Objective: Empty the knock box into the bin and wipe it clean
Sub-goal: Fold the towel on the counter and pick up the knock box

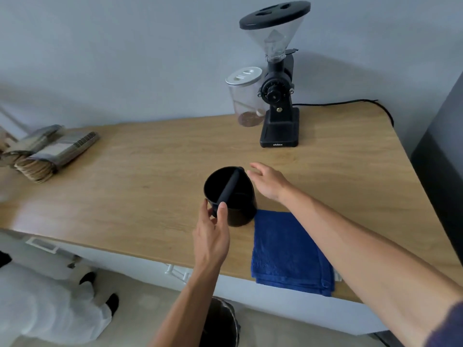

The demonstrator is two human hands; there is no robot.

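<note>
bin (220,321) dark, under tabletop (150,171) edge | left hand (213,234) grasping knock box (240,211): black, round, upright, crossbar | right hand (269,182) released, beside it | blue cloth (288,251) folded, touching

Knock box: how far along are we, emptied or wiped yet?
Nothing looks done. The knock box stands upright on the counter; its inside is too dark to judge. In hand: left hand gripping its near rim, right hand open beside it. Left: tipping into the bin below, then wiping with the blue cloth, folded and untouched.
</note>
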